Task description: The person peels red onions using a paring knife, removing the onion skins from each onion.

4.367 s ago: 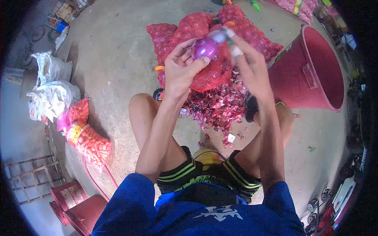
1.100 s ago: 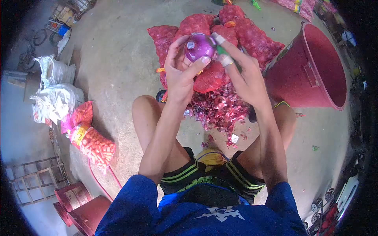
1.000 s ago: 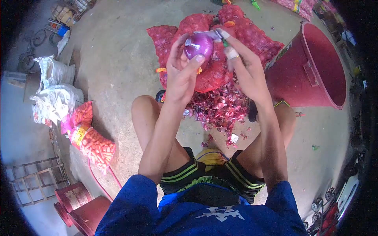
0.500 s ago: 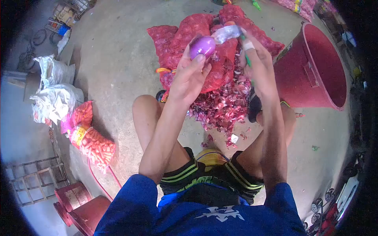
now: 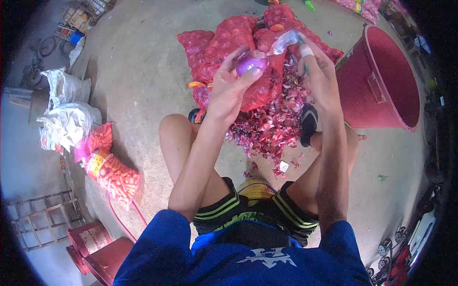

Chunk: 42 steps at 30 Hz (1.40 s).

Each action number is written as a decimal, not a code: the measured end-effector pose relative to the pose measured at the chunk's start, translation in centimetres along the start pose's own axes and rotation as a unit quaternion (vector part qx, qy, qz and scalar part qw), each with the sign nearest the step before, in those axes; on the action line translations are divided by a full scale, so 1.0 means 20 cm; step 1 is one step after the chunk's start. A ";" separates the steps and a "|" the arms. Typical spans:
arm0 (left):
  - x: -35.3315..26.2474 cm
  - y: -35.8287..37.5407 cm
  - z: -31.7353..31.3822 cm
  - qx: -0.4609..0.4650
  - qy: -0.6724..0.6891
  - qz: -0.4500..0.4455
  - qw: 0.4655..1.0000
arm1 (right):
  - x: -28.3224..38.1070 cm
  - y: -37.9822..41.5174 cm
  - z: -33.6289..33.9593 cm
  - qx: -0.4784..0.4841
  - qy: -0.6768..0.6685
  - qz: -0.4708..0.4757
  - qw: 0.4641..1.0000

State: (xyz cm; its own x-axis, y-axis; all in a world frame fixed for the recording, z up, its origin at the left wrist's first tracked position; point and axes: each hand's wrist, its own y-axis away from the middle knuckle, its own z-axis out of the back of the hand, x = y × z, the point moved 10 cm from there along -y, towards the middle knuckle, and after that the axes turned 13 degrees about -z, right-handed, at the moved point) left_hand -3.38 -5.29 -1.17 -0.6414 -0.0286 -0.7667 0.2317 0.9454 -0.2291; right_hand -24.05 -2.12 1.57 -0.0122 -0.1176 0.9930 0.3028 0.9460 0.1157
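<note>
A shiny purple onion (image 5: 252, 65) rests in my left hand (image 5: 232, 90), whose fingers and thumb are wrapped round it. My right hand (image 5: 320, 78) is closed on a slim green-handled knife (image 5: 306, 63); its blade cannot be made out. A white wrap (image 5: 306, 50) covers one finger of that hand. Between the hands stretches a pale, translucent strip of onion skin (image 5: 284, 42), reaching from the onion's upper right to my right fingertips. Below the hands lies a heap of loose onion skins (image 5: 274, 128).
Red mesh sacks of onions (image 5: 234, 35) lie just ahead. A large red tub (image 5: 350, 81) stands tilted at the right. On the left are white sacks (image 5: 71, 119), a bag of carrots (image 5: 117, 176) and red containers (image 5: 107, 257).
The onion has turned and shifted slightly right and down in my left hand. My right hand has moved a little right, and the skin strip now slants more steeply upward.
</note>
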 end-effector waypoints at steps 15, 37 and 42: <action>0.01 0.06 0.07 -0.034 0.168 0.051 0.984 | 0.09 0.21 -0.30 0.164 0.050 0.050 0.984; -0.11 0.02 0.06 0.007 0.084 -0.068 0.994 | 0.11 0.22 -0.39 0.164 0.058 0.144 0.974; -0.17 0.01 0.03 0.054 0.031 -0.112 0.992 | 0.22 0.26 -0.40 0.123 0.133 0.186 0.966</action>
State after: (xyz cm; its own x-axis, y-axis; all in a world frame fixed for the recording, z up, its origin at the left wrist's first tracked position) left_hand -0.79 -5.18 0.98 -0.7288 -0.2111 -0.6513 0.1524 0.8774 -0.4549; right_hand -14.97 -0.09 6.29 0.3094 0.2024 0.9292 0.0038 0.9768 -0.2140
